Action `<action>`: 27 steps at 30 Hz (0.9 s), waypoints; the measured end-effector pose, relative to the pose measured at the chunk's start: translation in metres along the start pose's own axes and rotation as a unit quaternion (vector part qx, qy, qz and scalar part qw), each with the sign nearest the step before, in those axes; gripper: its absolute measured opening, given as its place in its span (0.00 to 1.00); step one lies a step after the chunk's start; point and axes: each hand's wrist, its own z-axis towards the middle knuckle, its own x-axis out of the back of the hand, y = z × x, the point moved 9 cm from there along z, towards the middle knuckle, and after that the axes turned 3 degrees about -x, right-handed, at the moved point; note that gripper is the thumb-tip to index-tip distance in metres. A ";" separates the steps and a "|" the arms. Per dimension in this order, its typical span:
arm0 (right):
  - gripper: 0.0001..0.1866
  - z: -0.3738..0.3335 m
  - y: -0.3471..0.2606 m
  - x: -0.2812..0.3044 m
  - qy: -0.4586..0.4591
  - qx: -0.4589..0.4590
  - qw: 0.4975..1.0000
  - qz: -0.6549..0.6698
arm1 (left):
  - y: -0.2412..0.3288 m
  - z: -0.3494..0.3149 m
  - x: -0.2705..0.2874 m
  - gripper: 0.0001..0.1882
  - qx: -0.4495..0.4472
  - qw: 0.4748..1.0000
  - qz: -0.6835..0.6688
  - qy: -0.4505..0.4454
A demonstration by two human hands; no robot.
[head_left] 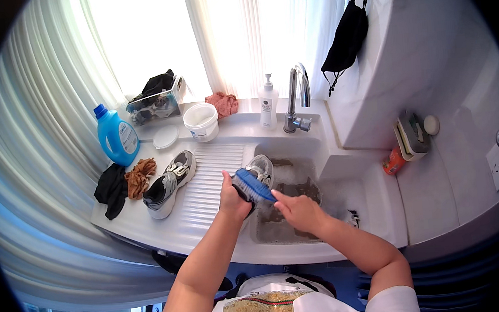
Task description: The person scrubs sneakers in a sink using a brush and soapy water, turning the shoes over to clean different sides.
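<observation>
Over the left edge of the sink basin [346, 192], my left hand [231, 199] is closed round a grey and white sneaker [260, 168], its toe pointing away from me. My right hand [298, 212] grips the handle end of a blue scrub brush [255, 185], index finger stretched along it. The brush lies against the sneaker's upper and hides much of it. Murky, foamy water [288, 203] fills the basin beneath. A second sneaker [171, 184], grey, black and white, rests on the ribbed drainboard [218, 164] to the left.
Left of the drainboard lie black cloth [111, 190], brown cloth [140, 178] and a blue detergent bottle [119, 137]. Behind stand a white tub [201, 123], a clear bin [160, 103], a pump bottle [268, 104] and the faucet [294, 102]. A caddy [412, 137] hangs at right.
</observation>
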 end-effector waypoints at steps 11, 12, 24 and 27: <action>0.22 0.002 0.005 0.007 0.020 -0.017 1.000 0.007 | -0.021 -0.003 -0.004 0.34 0.019 0.999 0.039 -0.028; 0.22 0.008 0.015 0.009 0.042 -0.030 0.999 0.002 | -0.027 -0.004 -0.015 0.31 0.046 0.996 0.037 -0.071; 0.22 -0.029 0.032 0.019 0.058 -0.064 0.995 0.055 | 0.003 -0.005 -0.003 0.37 -0.048 0.993 -0.098 0.033; 0.22 -0.045 0.004 0.024 0.094 -0.048 0.983 0.151 | 0.001 -0.003 0.000 0.30 -0.033 0.998 -0.060 -0.003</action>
